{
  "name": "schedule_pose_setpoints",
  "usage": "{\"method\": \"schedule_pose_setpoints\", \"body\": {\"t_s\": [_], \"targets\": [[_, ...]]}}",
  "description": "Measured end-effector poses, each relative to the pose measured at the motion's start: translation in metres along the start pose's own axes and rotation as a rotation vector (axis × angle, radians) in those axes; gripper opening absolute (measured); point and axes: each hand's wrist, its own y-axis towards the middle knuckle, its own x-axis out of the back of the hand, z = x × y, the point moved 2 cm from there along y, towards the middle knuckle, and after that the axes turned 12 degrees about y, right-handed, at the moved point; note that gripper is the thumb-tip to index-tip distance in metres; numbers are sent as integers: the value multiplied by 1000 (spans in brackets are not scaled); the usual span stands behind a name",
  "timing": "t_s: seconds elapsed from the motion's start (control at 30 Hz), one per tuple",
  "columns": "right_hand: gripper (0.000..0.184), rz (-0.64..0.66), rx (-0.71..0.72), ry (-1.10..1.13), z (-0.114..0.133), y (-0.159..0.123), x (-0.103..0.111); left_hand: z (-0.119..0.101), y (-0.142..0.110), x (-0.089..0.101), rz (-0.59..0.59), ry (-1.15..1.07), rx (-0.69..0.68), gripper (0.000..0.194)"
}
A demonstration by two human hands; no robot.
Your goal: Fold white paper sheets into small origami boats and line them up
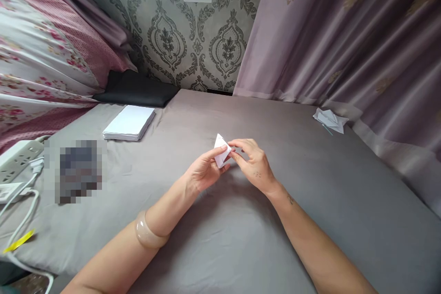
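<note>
A small piece of folded white paper (220,155) is held up over the middle of the grey sheet, its tip pointing up and away. My left hand (206,167) grips it from the left, thumb on its front face and fingers behind. At its right corner, my right hand (254,161) pinches the edge between thumb and forefinger. The paper's underside and some fingertips are hidden.
A stack of white paper (130,121) lies at back left, by a black folded item (138,88). Loose folded papers (330,120) rest at far right. A power strip (20,158) with white cables and a blurred-out object (81,172) occupy the left side. Curtains hang beyond.
</note>
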Motion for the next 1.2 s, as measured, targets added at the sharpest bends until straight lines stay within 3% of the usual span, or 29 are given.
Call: {"method": "schedule_pose_setpoints", "body": {"t_s": [0.1, 0.27, 0.43, 0.57, 0.63, 0.7, 0.87, 1.0, 1.2], "targets": [[35, 29, -215, 185, -6, 0, 2, -2, 0, 1, 6, -9, -20, 14], [40, 194, -544, 821, -10, 0, 5, -2, 0, -1, 130, 38, -43, 13], [43, 283, -659, 1081, -15, -3, 5, 3, -1, 0, 334, 155, -98, 18], [47, 378, -637, 966, -18, -2, 16, 1, 0, 7, 406, 416, -131, 24], [45, 496, -624, 788, -16, -1, 23, -3, 0, 11, 449, 667, -128, 19], [36, 573, -553, 553, -12, 1, 29, -8, 2, 16, 468, 972, -213, 17], [11, 682, -418, 128, -10, -5, 27, -9, 7, 27, 339, 1565, -432, 28], [12, 749, -381, 23, -15, -16, 17, -4, 10, 30, 291, 1730, -488, 32], [30, 642, -572, 44, -25, -23, 7, -3, 17, 38, 311, 1660, -313, 41]]}}
